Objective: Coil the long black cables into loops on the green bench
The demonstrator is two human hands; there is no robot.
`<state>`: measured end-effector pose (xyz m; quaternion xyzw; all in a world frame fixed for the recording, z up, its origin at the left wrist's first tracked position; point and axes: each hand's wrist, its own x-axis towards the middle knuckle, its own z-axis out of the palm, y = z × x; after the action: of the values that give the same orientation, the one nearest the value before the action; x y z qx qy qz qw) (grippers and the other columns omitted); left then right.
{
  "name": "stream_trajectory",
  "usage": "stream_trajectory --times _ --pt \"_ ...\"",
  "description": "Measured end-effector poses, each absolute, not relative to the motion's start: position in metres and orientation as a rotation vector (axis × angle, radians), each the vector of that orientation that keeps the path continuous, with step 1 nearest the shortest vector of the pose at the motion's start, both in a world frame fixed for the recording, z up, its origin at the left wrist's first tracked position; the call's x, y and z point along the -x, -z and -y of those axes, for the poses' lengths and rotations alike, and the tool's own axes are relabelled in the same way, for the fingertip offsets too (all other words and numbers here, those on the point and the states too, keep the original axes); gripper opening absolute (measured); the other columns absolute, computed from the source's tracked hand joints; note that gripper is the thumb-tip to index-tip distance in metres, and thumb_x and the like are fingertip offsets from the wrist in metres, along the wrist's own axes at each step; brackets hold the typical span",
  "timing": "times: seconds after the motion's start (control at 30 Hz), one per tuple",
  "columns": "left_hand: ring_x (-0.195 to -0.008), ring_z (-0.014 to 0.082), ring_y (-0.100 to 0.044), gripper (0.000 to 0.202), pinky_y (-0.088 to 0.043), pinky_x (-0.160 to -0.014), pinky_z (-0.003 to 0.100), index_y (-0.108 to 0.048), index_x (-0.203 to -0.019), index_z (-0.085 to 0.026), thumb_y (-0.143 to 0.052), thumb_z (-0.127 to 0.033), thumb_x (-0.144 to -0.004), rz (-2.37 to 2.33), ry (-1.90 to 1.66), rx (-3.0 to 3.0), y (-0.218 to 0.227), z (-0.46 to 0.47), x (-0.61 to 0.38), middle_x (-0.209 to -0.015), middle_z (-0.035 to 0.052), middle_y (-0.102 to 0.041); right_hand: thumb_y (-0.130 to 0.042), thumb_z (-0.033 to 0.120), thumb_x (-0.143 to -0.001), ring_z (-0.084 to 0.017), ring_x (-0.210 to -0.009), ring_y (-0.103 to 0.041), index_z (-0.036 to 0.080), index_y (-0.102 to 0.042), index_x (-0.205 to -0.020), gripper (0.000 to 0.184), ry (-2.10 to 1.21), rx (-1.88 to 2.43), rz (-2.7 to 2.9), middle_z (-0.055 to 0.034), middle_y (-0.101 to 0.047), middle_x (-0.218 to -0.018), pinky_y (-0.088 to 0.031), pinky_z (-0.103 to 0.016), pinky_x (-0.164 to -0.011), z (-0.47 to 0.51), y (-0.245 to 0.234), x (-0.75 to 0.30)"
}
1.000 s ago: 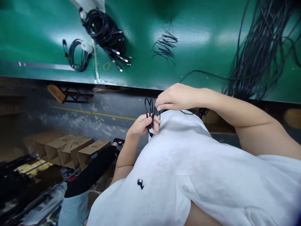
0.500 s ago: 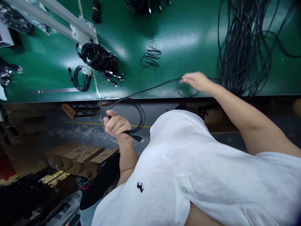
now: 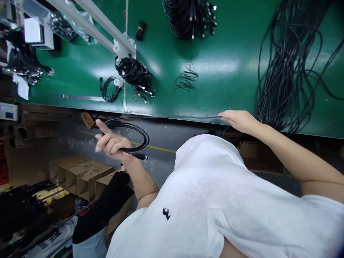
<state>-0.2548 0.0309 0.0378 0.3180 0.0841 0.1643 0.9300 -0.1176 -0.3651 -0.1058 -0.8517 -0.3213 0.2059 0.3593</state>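
Smooth, round-sectioned black cable [image 3: 148,139] is held in loose oval loops by the left hand [image 3: 114,143], whose index finger is stretched out while the others are loosely curled around the strands; a flat metal-tipped plug [image 3: 142,157] is left protruding beside the wrist. A single strand is drawn nearly straight to the right hand [image 3: 232,119], where it is pinched between closed fingertips, just along the table's front edge; whether the edge is touched cannot be told. Beyond, thin, crinkled black ties [image 3: 187,79] are scattered, flanked by a tied cable bundle [image 3: 135,73] with bright plugs and, at right, by a tangled cable heap [image 3: 290,71]. All these are borne by a glossy green table [image 3: 228,71]. Below, a scuffed grey floor [image 3: 161,168] is crossed by a yellow line, and open cardboard boxes [image 3: 88,179] are lined up.
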Motion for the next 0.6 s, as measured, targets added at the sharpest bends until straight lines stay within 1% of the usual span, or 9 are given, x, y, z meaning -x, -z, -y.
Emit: stream_trajectory --times 0.07,0.17,0.23,0.27,0.37,0.4,0.47,0.53,0.6 --pt "-0.034 -0.0085 -0.042 0.049 -0.018 -0.036 0.003 -0.057 -0.121 -0.027 -0.011 -0.033 -0.107 -0.171 -0.393 -0.701 -0.033 -0.027 0.254 -0.06 -0.0133 -0.06 -0.037 0.042 -0.099 -0.022 -0.088 -0.061 0.021 -0.064 -0.11 0.036 -0.555 2.158 0.92 -0.0061 -0.067 -0.09 -0.046 -0.035 -0.078 0.364 0.105 0.125" --pt "-0.032 -0.0042 -0.04 0.029 -0.023 -0.033 0.005 -0.061 -0.117 -0.026 -0.043 -0.041 -0.1 -0.395 -0.157 -0.946 -0.013 0.002 0.244 -0.054 -0.0121 -0.055 -0.037 0.041 -0.099 -0.017 -0.075 -0.058 0.021 -0.066 -0.102 0.035 -0.624 2.028 1.29 -0.004 -0.063 -0.079 -0.042 -0.029 -0.068 0.336 0.074 0.147" --pt "-0.04 0.0008 -0.052 0.033 -0.034 -0.038 0.007 -0.064 -0.113 -0.02 -0.063 -0.043 -0.088 -0.465 0.053 -1.06 0.003 0.027 0.239 -0.057 -0.0077 -0.059 -0.035 0.037 -0.1 -0.015 -0.069 -0.055 0.022 -0.066 -0.101 0.035 -0.597 1.939 1.545 -0.004 -0.064 -0.08 -0.037 -0.028 -0.06 0.31 0.044 0.154" --pt "-0.047 0.0042 -0.058 0.036 -0.041 -0.042 0.01 -0.065 -0.111 -0.018 -0.068 -0.041 -0.084 -0.466 0.174 -1.101 0.009 0.039 0.24 -0.061 -0.0042 -0.063 -0.033 0.035 -0.101 -0.014 -0.069 -0.054 0.022 -0.066 -0.102 0.036 -0.559 1.913 1.621 -0.0041 -0.064 -0.082 -0.034 -0.028 -0.057 0.299 0.03 0.154" --pt "-0.059 0.0129 -0.066 0.037 -0.051 -0.054 0.02 -0.066 -0.105 -0.013 -0.07 -0.042 -0.083 -0.369 0.509 -1.187 0.02 0.062 0.248 -0.073 0.0059 -0.071 -0.035 0.034 -0.101 -0.014 -0.07 -0.054 0.021 -0.066 -0.1 0.034 -0.479 1.889 1.651 -0.0037 -0.065 -0.085 -0.029 -0.026 -0.056 0.277 0.007 0.141" --pt "-0.056 0.0133 -0.065 0.037 -0.051 -0.053 0.022 -0.066 -0.103 -0.012 -0.068 -0.044 -0.084 -0.326 0.608 -1.193 0.022 0.065 0.252 -0.072 0.0073 -0.071 -0.037 0.035 -0.1 -0.013 -0.071 -0.054 0.021 -0.067 -0.098 0.033 -0.492 1.878 1.635 -0.0034 -0.065 -0.086 -0.029 -0.026 -0.057 0.275 0.005 0.135" --pt "-0.042 0.0105 -0.057 0.038 -0.045 -0.045 0.02 -0.067 -0.097 -0.01 -0.066 -0.046 -0.084 -0.252 0.72 -1.147 0.022 0.066 0.26 -0.061 0.0061 -0.068 -0.041 0.036 -0.099 -0.013 -0.072 -0.055 0.02 -0.067 -0.092 0.031 -0.557 1.845 1.598 -0.0027 -0.065 -0.086 -0.029 -0.026 -0.058 0.276 0.008 0.126" --pt "-0.03 0.0067 -0.042 0.04 -0.036 -0.036 0.018 -0.068 -0.091 -0.01 -0.066 -0.049 -0.083 -0.225 0.743 -1.075 0.021 0.066 0.264 -0.047 0.0012 -0.058 -0.043 0.038 -0.098 -0.013 -0.071 -0.055 0.02 -0.066 -0.088 0.031 -0.623 1.817 1.537 -0.0015 -0.066 -0.084 -0.029 -0.026 -0.06 0.28 0.014 0.122" --pt "-0.025 0.0055 -0.033 0.042 -0.031 -0.032 0.017 -0.07 -0.088 -0.01 -0.068 -0.052 -0.08 -0.242 0.737 -1.007 0.019 0.068 0.264 -0.037 -0.0031 -0.048 -0.042 0.039 -0.099 -0.013 -0.069 -0.054 0.02 -0.066 -0.086 0.033 -0.659 1.806 1.472 -0.0003 -0.066 -0.08 -0.03 -0.026 -0.061 0.283 0.016 0.124"
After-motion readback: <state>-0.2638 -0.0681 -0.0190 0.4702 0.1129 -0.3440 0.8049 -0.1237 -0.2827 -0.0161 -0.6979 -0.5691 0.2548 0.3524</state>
